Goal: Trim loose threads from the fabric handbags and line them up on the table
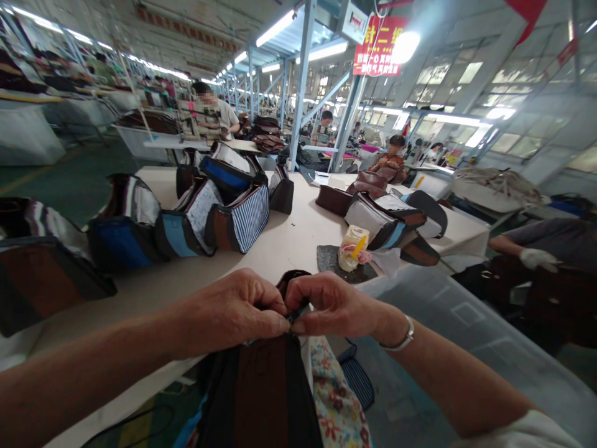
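Observation:
A dark bag [263, 392] with a brown centre stripe stands upright at the bottom middle, close to my body. My left hand [237, 308] and my right hand [331, 305] meet at its top edge, fingertips nearly touching. Each hand pinches the bag's edge between thumb and forefinger. Something small and dark lies between the thumbs, too small to make out. Behind the fingers a brown curved part [296, 274] of the bag rises. Floral cloth [338, 398] hangs to the right of the bag.
Several bags [242, 218] stand on the pale table [289, 233] at left, more at right. A wrapped roll with a yellow piece [353, 247] sits on a dark slab [329, 258]. A translucent bin [433, 323] is at right, beside a person's gloved hand [538, 260]. People work behind.

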Demonstrator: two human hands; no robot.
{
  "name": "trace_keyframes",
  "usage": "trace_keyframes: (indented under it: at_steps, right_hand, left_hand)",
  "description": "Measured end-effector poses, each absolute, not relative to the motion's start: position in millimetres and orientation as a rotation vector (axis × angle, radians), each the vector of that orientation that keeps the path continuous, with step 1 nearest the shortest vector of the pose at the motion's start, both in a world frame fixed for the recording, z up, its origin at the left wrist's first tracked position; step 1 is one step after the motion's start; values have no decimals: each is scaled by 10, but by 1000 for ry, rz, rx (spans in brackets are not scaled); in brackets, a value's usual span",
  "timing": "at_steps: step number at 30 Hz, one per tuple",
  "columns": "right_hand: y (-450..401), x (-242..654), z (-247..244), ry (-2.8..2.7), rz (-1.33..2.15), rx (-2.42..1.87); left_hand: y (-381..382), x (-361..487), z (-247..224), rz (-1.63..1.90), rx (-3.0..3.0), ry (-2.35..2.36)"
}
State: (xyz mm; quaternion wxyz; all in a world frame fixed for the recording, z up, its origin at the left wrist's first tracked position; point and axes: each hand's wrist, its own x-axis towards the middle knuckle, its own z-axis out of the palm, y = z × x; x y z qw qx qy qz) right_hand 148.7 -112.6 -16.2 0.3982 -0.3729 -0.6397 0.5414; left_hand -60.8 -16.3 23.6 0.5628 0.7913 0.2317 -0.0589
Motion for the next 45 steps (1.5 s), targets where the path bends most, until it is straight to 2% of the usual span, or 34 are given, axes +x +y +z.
trace_keyframes:
  at_steps: [4, 30, 40, 45]
  right_hand:
    - [-1147, 1470, -122, -1501, 1482, -960]
    - [-1034, 1394, -209, -1436, 1544, -1049]
    - [-1107, 1496, -165, -1603, 1371, -1072]
    - [-1125, 1402, -159, -1750, 1024, -1179]
  left_hand:
    - [-145, -600, 208, -125, 1818, 518]
    - [-228, -542, 159, -63, 1997, 674]
    - [-252, -579, 172, -8, 2097, 653]
    - [-278, -582, 167, 26, 2173, 653]
